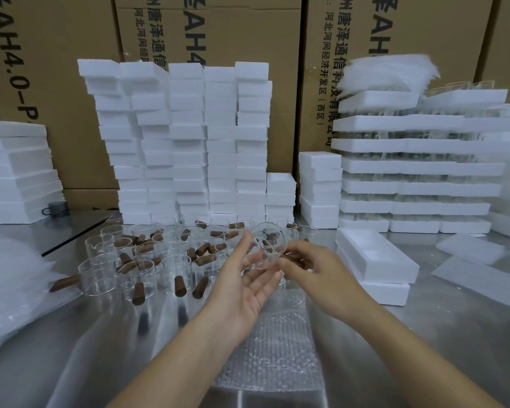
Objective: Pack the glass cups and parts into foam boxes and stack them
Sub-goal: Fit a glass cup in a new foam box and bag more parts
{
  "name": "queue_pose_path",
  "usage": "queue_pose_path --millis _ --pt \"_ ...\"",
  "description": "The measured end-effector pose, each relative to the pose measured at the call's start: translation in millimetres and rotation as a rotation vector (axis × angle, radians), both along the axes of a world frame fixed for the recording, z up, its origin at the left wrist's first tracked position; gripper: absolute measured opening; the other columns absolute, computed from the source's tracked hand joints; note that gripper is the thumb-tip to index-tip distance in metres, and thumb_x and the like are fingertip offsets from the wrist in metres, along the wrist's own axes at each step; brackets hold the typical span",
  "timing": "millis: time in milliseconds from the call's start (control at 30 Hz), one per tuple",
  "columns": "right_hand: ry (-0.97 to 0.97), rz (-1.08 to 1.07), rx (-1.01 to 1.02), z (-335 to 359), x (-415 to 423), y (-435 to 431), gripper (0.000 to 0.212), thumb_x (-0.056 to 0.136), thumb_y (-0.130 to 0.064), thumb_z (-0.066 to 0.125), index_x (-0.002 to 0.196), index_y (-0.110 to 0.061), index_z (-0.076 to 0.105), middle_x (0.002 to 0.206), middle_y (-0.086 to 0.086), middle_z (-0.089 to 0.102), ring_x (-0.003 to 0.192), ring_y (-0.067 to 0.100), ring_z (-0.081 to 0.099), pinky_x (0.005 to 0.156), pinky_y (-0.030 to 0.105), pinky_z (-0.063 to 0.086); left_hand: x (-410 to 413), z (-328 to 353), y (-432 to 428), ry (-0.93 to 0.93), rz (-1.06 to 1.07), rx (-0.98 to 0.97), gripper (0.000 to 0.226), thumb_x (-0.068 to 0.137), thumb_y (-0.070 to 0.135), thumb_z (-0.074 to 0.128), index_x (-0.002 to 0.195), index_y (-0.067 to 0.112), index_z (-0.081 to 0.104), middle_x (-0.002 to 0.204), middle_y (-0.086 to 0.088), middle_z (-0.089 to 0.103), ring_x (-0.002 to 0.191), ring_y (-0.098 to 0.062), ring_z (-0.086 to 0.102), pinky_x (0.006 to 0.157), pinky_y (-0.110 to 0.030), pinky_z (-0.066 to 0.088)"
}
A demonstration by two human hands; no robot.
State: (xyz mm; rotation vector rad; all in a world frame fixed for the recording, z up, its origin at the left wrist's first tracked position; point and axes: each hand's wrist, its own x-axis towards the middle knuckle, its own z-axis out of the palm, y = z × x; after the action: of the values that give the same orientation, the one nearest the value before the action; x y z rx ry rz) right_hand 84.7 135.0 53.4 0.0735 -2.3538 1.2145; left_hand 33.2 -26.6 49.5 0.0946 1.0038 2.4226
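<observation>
Glass cup [268,245], clear, round, wooden handle [295,260] pinched in right hand [317,270], left hand [246,287] flat-fingered against it

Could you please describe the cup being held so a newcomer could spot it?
Before the stacked foam boxes, glass cups with wooden handles crowd the table. At their right edge, the held cup is the only one lifted and tipped, between left hand and right hand.

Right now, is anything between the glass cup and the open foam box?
Nothing visible, except the right grip holding it. The clear glass cup with a brown wooden handle is lifted; the open white foam box sits to its right, on another foam box.
</observation>
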Motion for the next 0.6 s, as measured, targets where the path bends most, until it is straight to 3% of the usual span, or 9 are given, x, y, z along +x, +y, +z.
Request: queue_pose_path --millis 200,400,467,533,600 --pt "-0.031 0.023 0.014 3.3 1.4 0.1 0.014 0.104 -0.029 0.064 0.102 -0.032 0.077 0.097 -0.010 0.078 0.097 0.014 0.072 0.093 0.051 0.058 -2.6 1.9 0.2 0.041 0.015 0.018 0.083 0.059 0.048 0.098 0.125 0.005 0.070 0.100 -0.018 0.082 0.094 -0.029 0.082 0.068 -0.031 0.065" --pt "-0.063 0.046 0.024 3.7 0.6 6.2 0.016 0.106 -0.028 0.065 0.108 -0.030 0.081 0.102 -0.008 0.081 0.101 0.015 0.074 0.099 0.049 0.056 -3.1 4.6 -5.9 0.235 -0.023 -0.036 0.070 0.073 0.049 0.088 0.133 0.018 0.069 0.116 -0.012 0.081 0.101 -0.024 0.081 0.073 -0.028 0.065" --pt "-0.060 0.039 -0.024 3.8 -0.8 10.2 0.013 0.103 -0.024 0.070 0.106 -0.029 0.082 0.100 -0.008 0.081 0.100 0.015 0.076 0.099 0.045 0.058 -3.6 5.6 -5.4 0.364 0.052 -0.183 0.059 0.082 0.052 0.081 0.131 0.022 0.069 0.117 -0.006 0.082 0.101 -0.022 0.081 0.076 -0.029 0.065" --pt "-0.010 -0.036 -0.099 4.8 -2.5 16.0 0.009 0.098 -0.019 0.075 0.099 -0.026 0.080 0.092 -0.006 0.081 0.090 0.012 0.077 0.090 0.035 0.060 -6.1 6.7 -5.3 0.508 0.235 -0.451 0.034 0.098 0.052 0.070 0.123 0.029 0.069 0.114 0.003 0.079 0.094 -0.013 0.080 0.077 -0.030 0.063" --pt "0.032 -0.105 -0.229 6.9 -2.8 21.6 0.005 0.096 -0.017 0.077 0.099 -0.021 0.079 0.086 -0.002 0.081 0.081 0.012 0.078 0.080 0.024 0.056 -7.4 7.0 -8.4 0.724 0.365 -0.683 0.020 0.103 0.053 0.062 0.108 0.034 0.068 0.099 0.011 0.074 0.081 -0.007 0.075 0.073 -0.024 0.055"
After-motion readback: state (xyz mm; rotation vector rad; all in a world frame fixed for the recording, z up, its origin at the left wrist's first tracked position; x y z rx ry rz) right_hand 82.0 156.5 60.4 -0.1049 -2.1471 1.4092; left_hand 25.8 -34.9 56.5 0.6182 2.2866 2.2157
